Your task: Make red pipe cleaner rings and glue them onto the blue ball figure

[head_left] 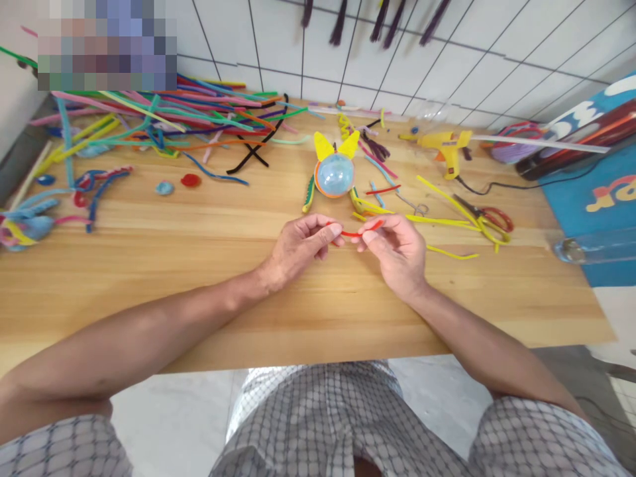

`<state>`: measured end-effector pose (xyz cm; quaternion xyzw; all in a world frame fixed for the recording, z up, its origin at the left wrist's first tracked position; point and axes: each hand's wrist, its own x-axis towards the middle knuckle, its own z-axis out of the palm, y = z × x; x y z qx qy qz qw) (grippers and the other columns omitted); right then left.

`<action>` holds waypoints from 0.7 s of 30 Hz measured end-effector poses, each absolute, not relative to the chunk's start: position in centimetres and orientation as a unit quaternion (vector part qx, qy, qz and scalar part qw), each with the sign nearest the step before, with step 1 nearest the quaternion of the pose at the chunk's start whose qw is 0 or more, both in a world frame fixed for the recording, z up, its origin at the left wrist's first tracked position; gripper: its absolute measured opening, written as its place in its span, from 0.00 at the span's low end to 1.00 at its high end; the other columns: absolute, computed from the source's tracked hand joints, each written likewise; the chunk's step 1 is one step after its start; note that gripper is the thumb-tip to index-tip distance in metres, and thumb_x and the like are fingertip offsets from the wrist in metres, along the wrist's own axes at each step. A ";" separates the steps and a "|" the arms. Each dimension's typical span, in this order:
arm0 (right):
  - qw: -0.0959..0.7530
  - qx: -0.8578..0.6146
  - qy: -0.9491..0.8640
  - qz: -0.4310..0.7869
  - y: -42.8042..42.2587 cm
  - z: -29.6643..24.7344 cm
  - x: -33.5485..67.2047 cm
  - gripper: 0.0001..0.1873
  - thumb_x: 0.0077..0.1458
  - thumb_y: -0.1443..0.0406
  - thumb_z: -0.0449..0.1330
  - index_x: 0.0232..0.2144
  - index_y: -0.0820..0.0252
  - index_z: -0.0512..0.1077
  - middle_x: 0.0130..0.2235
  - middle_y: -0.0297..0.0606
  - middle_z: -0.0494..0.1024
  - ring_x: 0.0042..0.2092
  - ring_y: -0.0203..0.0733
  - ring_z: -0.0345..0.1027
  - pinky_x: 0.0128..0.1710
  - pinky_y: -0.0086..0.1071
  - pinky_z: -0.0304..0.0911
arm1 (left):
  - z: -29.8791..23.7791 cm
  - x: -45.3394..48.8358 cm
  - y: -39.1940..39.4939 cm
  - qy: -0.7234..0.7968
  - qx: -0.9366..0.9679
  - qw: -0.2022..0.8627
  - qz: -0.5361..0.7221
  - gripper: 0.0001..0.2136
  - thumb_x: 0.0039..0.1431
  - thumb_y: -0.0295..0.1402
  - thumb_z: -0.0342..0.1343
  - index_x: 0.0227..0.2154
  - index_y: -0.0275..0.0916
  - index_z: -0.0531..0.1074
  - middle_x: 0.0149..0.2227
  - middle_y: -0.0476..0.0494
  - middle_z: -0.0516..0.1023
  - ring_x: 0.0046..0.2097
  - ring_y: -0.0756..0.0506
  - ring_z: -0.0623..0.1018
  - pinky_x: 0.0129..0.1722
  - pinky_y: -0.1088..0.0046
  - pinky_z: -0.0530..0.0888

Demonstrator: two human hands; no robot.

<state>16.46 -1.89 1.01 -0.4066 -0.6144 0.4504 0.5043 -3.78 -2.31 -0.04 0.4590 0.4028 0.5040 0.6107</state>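
Observation:
Both of my hands pinch a short red pipe cleaner [354, 233] just above the wooden table [199, 265]. My left hand [303, 246] grips its left end between thumb and forefinger. My right hand [395, 250] grips its right end, fingers curled. The piece sags in a slight curve between them. Just beyond the hands lies a craft figure [334, 173]: a clear blue ball with an orange rim, yellow pipe-cleaner ears and green and yellow side pieces.
A heap of coloured pipe cleaners [163, 119] covers the table's far left. A yellow glue gun [447, 149] with a black cord, red-handled scissors [484, 215] and yellow pipe-cleaner pieces [447, 222] lie at the right. A clear bottle [593, 248] sits at the right edge.

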 end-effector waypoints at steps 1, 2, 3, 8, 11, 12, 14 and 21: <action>0.506 -0.405 -0.616 0.447 -1.9 1.0 16.4 0.17 0.64 0.50 0.72 0.40 0.53 0.75 0.41 0.36 0.83 0.37 0.40 0.81 0.36 0.35 0.79 | 0.0 -3.8 -2.3 0.404 0.449 0.612 0.510 0.20 0.59 0.51 0.73 0.36 0.37 0.80 0.32 0.43 0.86 0.25 0.53 0.73 0.25 0.75 0.70; 0.508 -0.403 -0.619 0.443 -2.0 1.0 16.4 0.16 0.64 0.50 0.72 0.40 0.53 0.76 0.41 0.36 0.84 0.37 0.40 0.81 0.36 0.35 0.79 | -0.1 -3.7 -2.2 0.406 0.441 0.613 0.515 0.21 0.58 0.51 0.74 0.36 0.37 0.80 0.32 0.43 0.86 0.25 0.53 0.73 0.25 0.75 0.70; 0.509 -0.400 -0.625 0.437 -2.0 1.0 16.4 0.14 0.65 0.52 0.72 0.40 0.52 0.76 0.41 0.36 0.84 0.37 0.40 0.81 0.36 0.35 0.79 | -0.1 -3.7 -2.2 0.406 0.433 0.615 0.519 0.22 0.57 0.51 0.75 0.36 0.37 0.79 0.32 0.43 0.86 0.25 0.52 0.74 0.24 0.76 0.70; 0.495 -0.365 -0.739 0.273 -2.1 1.2 17.0 0.01 0.68 0.61 0.67 0.41 0.49 0.81 0.43 0.40 0.86 0.44 0.46 0.82 0.46 0.45 0.80 | 0.0 -3.6 -2.1 0.405 0.409 0.626 0.526 0.24 0.54 0.52 0.77 0.38 0.38 0.76 0.31 0.43 0.87 0.23 0.53 0.73 0.23 0.76 0.69; 0.450 -0.318 -0.815 0.178 -2.1 1.2 17.4 0.09 0.67 0.67 0.65 0.43 0.46 0.83 0.45 0.39 0.89 0.46 0.49 0.83 0.50 0.48 0.80 | 0.0 -3.7 -2.2 0.396 0.422 0.623 0.527 0.23 0.55 0.54 0.76 0.34 0.38 0.76 0.32 0.44 0.86 0.23 0.54 0.72 0.23 0.76 0.69; 0.439 -0.302 -0.831 0.163 -2.1 1.1 17.5 0.12 0.67 0.69 0.64 0.44 0.45 0.83 0.47 0.39 0.89 0.46 0.48 0.84 0.49 0.47 0.81 | 0.0 -3.7 -2.2 0.391 0.428 0.620 0.528 0.23 0.55 0.54 0.76 0.32 0.39 0.76 0.32 0.45 0.86 0.23 0.54 0.71 0.24 0.76 0.69; 0.427 -0.266 -0.852 0.146 -2.2 0.8 17.5 0.16 0.66 0.72 0.63 0.45 0.43 0.83 0.49 0.37 0.89 0.47 0.47 0.85 0.49 0.45 0.81 | 0.0 -3.7 -2.2 0.384 0.436 0.616 0.532 0.23 0.55 0.54 0.75 0.31 0.39 0.77 0.30 0.47 0.84 0.23 0.54 0.70 0.24 0.76 0.68; 0.431 -0.365 -0.770 0.297 -2.4 1.5 16.9 0.05 0.70 0.61 0.64 0.45 0.50 0.80 0.44 0.39 0.87 0.43 0.46 0.81 0.47 0.43 0.77 | 0.2 -3.8 -2.3 0.393 0.438 0.613 0.527 0.21 0.56 0.55 0.74 0.31 0.41 0.81 0.30 0.48 0.80 0.24 0.53 0.66 0.25 0.74 0.64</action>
